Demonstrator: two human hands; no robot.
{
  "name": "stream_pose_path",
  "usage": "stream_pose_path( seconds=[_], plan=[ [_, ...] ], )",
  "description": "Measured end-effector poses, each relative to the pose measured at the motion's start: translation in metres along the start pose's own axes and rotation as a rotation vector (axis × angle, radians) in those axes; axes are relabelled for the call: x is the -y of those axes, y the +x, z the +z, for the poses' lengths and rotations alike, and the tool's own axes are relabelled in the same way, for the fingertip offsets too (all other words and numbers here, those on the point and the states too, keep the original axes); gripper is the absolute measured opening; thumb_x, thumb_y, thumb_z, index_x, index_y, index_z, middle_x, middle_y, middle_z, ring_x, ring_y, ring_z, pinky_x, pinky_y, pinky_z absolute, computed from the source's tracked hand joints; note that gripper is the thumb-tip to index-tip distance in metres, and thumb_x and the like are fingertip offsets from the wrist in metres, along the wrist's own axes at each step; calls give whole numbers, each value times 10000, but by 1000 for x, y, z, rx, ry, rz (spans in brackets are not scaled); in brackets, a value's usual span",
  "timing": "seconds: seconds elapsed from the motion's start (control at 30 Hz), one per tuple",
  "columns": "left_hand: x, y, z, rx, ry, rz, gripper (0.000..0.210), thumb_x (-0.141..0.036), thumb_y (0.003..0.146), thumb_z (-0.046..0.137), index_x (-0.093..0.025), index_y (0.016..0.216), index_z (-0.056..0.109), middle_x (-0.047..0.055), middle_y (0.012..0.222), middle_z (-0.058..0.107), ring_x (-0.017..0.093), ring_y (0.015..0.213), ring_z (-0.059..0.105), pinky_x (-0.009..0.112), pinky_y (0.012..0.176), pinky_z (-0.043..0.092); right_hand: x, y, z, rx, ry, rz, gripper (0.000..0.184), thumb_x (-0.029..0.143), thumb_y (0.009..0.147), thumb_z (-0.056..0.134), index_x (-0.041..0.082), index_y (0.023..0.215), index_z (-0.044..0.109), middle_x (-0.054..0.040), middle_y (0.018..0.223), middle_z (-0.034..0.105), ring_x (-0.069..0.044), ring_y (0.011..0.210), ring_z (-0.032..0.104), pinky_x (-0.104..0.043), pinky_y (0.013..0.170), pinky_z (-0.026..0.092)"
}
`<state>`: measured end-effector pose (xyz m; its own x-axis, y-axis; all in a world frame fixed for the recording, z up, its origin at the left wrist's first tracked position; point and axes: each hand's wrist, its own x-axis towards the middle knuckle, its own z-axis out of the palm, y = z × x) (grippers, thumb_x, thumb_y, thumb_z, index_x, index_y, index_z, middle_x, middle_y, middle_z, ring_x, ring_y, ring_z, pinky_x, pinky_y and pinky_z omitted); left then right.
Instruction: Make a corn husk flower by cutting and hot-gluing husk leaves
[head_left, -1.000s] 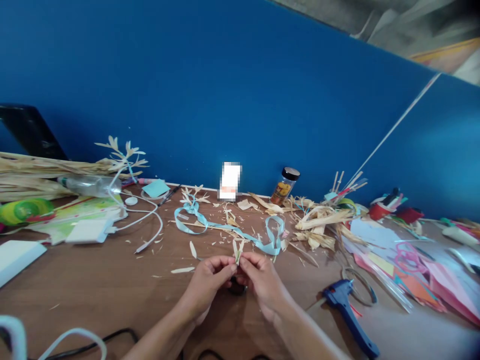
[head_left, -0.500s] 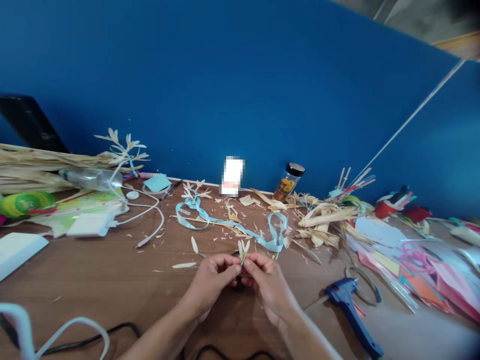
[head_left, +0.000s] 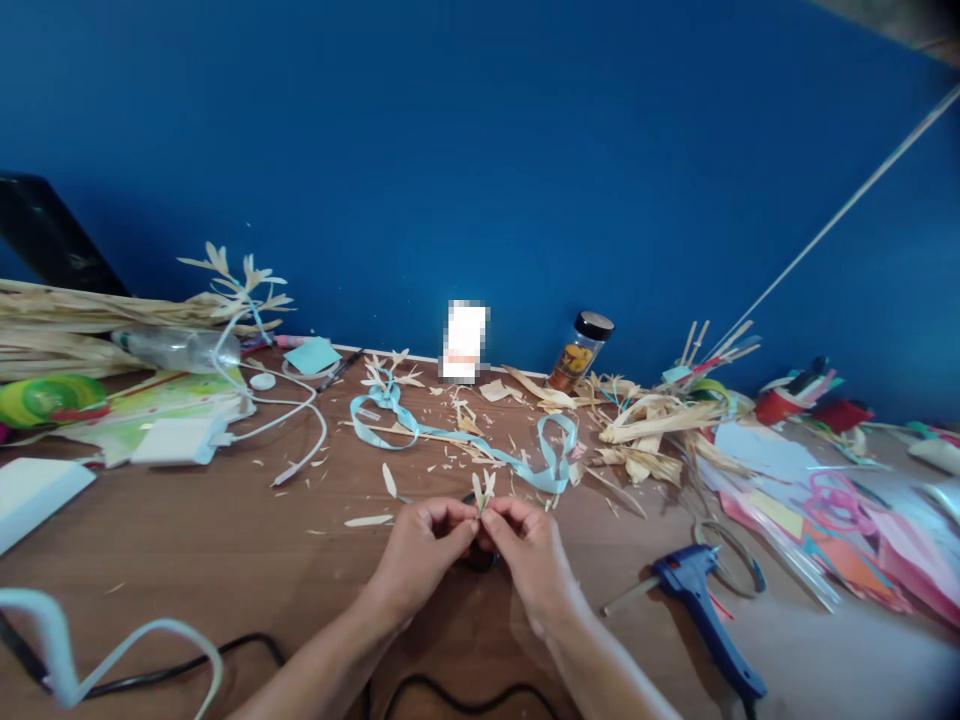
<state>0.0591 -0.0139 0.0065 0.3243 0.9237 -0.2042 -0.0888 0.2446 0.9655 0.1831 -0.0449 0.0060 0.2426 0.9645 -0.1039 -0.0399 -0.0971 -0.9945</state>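
Observation:
Between my hands a small corn husk flower (head_left: 484,487) stands upright, its pale pointed petals fanning above the fingertips. My left hand (head_left: 431,540) pinches its base from the left with thumb and forefinger. From the other side my right hand (head_left: 525,540) pinches the same base, and the two sets of fingertips meet. Something dark, partly hidden, lies under the hands. Two loose cut petals lie left of my hands, one slanted (head_left: 389,480) and one flat (head_left: 369,521). Beyond them a light blue ribbon (head_left: 457,437) curls across the table, with husk petals at its left end.
A blue glue gun (head_left: 701,610) lies at right, near coloured paper (head_left: 832,550). Dried husks (head_left: 652,430) and a black-lidded jar (head_left: 581,350) stand farther back. White cables (head_left: 307,405), a white adapter (head_left: 176,440) and a plastic bottle (head_left: 180,350) are at left. A blue partition (head_left: 375,170) rises behind.
The camera view has shifted slightly. Both hands stay together at the flower's base, with the fingertips slightly rearranged and the petals tilted a little differently.

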Motion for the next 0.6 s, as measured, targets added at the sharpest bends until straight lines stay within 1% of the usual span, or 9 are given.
stream_pose_path(
  seconds=[0.1,0.2,0.37,0.6],
  plan=[
    [2,1,0,49,-31,-27,166,-290,663,669,-140,730,686,32,630,679,131,566,575,221,542,431,-3,1,0,-12,-3,-18,189,324,741,620,149,794,667,-21,686,659,-143,610,553,-242,583,442],
    [3,1,0,90,-87,-48,201,-314,664,673,-137,760,685,41,676,683,139,606,593,234,589,451,-5,1,0,-11,36,-16,191,329,736,628,153,796,667,-15,678,658,-143,606,554,-240,579,439],
    [5,2,0,99,-147,-74,219,-337,656,685,-137,746,684,43,666,671,133,612,581,223,589,443,-8,0,1,-29,96,13,206,341,712,656,157,805,658,-1,659,645,-123,558,528,-222,534,422],
    [8,5,-1,61,-161,-103,194,-327,655,689,-137,692,678,14,603,638,93,547,529,189,546,410,-7,-1,3,-27,128,34,191,326,708,664,161,803,652,-5,677,648,-128,584,546,-226,551,435]
  ],
)
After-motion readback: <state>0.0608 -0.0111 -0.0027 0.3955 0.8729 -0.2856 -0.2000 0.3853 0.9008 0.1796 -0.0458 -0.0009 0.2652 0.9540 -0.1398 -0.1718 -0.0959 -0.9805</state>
